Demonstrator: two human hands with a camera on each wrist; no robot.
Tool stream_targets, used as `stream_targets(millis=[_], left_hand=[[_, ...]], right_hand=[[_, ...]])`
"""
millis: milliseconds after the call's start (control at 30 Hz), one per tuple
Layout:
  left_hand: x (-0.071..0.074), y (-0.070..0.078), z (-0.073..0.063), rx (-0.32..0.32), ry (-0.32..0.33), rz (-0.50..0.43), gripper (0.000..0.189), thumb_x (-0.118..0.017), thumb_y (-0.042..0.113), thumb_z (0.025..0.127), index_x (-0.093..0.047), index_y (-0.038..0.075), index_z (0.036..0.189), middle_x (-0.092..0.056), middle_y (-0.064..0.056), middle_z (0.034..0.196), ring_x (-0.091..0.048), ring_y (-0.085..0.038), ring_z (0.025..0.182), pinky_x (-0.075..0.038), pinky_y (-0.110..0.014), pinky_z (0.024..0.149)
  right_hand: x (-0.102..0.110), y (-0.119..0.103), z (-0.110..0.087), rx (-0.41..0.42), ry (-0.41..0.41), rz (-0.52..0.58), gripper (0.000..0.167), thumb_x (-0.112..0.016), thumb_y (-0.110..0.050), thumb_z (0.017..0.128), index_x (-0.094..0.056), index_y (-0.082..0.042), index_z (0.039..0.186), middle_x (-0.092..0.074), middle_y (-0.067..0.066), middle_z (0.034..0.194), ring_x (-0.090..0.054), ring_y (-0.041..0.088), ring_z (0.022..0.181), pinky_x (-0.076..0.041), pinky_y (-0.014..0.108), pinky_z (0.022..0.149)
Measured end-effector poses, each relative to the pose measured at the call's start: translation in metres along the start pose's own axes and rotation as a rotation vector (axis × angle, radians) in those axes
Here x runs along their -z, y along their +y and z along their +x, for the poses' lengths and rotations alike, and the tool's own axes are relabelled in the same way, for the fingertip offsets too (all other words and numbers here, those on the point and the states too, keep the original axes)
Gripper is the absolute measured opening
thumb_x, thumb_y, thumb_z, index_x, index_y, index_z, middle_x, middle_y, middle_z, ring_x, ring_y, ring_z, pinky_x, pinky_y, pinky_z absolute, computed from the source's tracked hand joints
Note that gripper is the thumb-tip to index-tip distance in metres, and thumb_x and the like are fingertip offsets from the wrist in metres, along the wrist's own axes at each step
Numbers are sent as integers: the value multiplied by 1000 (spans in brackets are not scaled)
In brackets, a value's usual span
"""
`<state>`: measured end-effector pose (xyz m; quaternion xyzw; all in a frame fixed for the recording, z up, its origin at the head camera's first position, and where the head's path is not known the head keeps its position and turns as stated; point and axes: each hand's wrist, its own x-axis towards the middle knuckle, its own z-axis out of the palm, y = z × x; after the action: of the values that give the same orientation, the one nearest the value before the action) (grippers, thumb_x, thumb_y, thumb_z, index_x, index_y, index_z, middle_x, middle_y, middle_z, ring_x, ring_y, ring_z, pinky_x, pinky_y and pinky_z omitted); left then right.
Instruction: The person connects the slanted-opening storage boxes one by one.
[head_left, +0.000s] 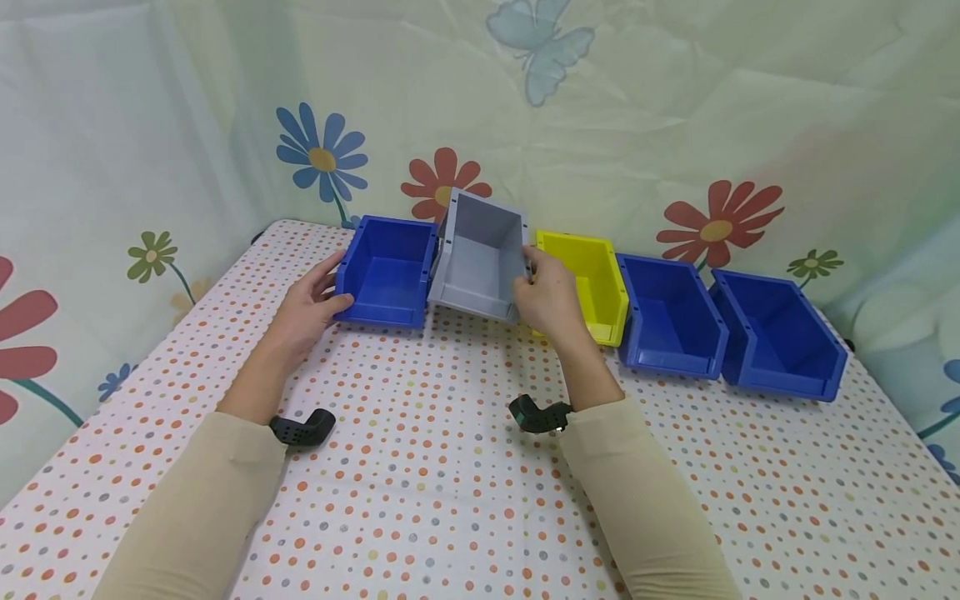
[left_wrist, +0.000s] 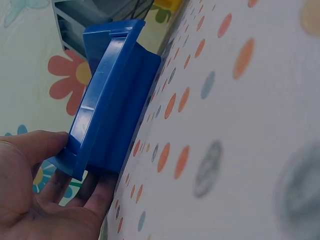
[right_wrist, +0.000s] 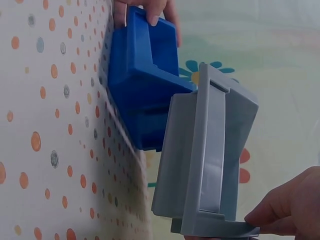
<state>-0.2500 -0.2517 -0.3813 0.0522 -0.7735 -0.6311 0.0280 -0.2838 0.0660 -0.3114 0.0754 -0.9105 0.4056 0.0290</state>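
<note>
My left hand point(head_left: 303, 315) grips the left side wall of a blue storage bin point(head_left: 388, 279), thumb at the front rim and fingers along the outside. In the left wrist view that blue bin point(left_wrist: 117, 105) rests low on the tablecloth. My right hand point(head_left: 553, 298) pinches the right side wall of a grey storage bin point(head_left: 483, 254). Raised off the table, the grey bin is tilted and overlaps the blue bin's right edge in the head view. The right wrist view shows a gap between the grey bin point(right_wrist: 212, 145) and the dotted cloth.
Right of the grey bin stands a yellow bin point(head_left: 592, 279), partly behind my right hand. Two more blue bins, a nearer one point(head_left: 667, 312) and a far-right one point(head_left: 783, 333), continue the row. A dotted tablecloth point(head_left: 420, 467) covers the table; a flowered curtain point(head_left: 600, 142) hangs behind.
</note>
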Motion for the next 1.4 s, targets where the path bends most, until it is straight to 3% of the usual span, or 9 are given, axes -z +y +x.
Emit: stream_targets(millis=[300,667,1133,1400], left_hand=[[0,0,0,-3,0,-2,69,-52,6,107,-26,33,165,-22,-8,173,-25,-32,159,-33,-50,125],[1,-2,1,-3,-2,-6,71,-52,5,106,-26,34,165,-23,-7,173,-25,-32,158,-34,-50,125],[3,-2,0,-7,0,7,70,-53,7,107,-26,36,165,-21,-6,173,-24,-32,159,-34,-50,125],[1,-1,0,-20,-5,-1,71,-54,7,106,-26,35,165,-21,-5,173,-23,-32,159,-32,-50,126]], right_hand=[[1,0,-1,10,-8,-14,57,-45,-6,103,-37,-1,159,-43,24,160,-49,33,141,-52,45,108],[2,-3,-3,17,7,-25,56,-46,-7,102,-40,-1,158,-45,23,158,-55,36,122,-52,40,92],[2,-6,-5,18,-7,-43,56,-45,-7,102,-39,2,157,-44,24,159,-52,34,137,-53,46,106],[0,-5,-4,-8,3,-40,57,-45,-8,103,-38,-2,159,-43,22,161,-54,34,130,-54,44,101]])
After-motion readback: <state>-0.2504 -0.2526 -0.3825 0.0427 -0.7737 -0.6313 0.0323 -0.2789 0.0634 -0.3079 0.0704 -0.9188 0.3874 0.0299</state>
